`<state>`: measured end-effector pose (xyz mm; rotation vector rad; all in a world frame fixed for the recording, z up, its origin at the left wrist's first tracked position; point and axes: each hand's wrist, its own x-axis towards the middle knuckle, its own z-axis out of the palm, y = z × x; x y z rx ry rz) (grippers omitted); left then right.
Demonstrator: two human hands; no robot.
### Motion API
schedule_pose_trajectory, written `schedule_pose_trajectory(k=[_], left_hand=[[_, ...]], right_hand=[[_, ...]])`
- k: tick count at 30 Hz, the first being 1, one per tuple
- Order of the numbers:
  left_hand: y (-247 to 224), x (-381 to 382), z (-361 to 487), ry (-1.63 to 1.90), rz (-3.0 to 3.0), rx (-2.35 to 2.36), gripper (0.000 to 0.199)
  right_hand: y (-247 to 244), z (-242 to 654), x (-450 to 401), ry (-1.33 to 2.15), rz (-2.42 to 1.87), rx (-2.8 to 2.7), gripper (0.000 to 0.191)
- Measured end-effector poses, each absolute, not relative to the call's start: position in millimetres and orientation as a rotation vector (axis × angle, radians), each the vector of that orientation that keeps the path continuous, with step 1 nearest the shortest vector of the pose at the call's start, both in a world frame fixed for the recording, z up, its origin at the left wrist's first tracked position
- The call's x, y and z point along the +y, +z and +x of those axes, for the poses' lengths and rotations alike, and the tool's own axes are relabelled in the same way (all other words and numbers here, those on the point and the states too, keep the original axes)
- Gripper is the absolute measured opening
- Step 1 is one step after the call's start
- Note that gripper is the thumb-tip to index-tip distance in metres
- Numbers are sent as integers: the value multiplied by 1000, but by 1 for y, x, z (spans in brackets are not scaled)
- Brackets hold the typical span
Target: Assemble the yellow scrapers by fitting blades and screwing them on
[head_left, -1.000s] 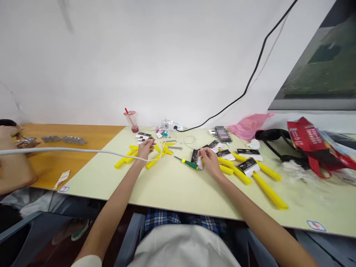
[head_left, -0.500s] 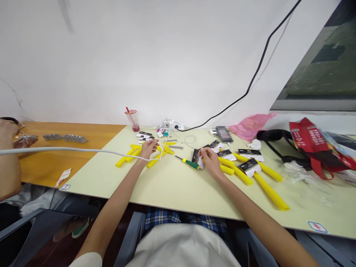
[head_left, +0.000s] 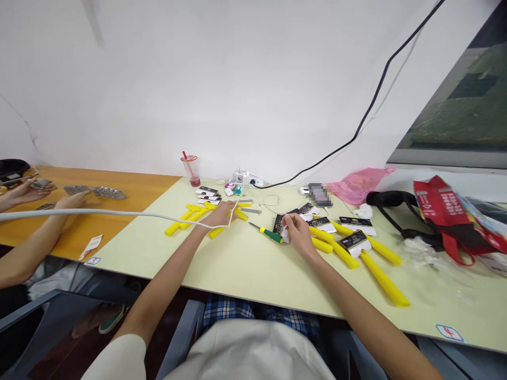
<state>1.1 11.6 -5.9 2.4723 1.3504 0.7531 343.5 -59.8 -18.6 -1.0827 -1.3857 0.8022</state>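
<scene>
Pale cream worktop (head_left: 253,279) meets a white wall, with an orange table (head_left: 119,232) off its left end. Your right hand (head_left: 299,236) sits near the worktop's middle, its fingers (head_left: 288,220) pinched together on a black-and-white packaging card (head_left: 279,226). A green-and-yellow screwdriver (head_left: 269,234) lies just beside that card. Your left hand (head_left: 221,215) is curled low over yellow plastic handles (head_left: 190,216), with a white cable (head_left: 119,213) running across the wrist; you cannot tell whether it grips anything. A co-worker's hands (head_left: 71,200) rest on the orange table near grey metal pieces (head_left: 95,191).
</scene>
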Motion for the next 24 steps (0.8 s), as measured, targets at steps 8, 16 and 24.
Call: schedule_pose_trajectory(k=[8, 16, 24], left_hand=[[-11, 34, 13, 439, 2646, 1359, 45], [-17, 27, 19, 762, 2441, 1476, 48], [-14, 23, 20, 811, 2322, 1451, 40]], right_hand=[[-17, 344, -61, 787, -1076, -1388, 60], [-15, 343, -63, 811, -1069, -1427, 54], [-15, 343, -65, 814, -1076, -1464, 52]])
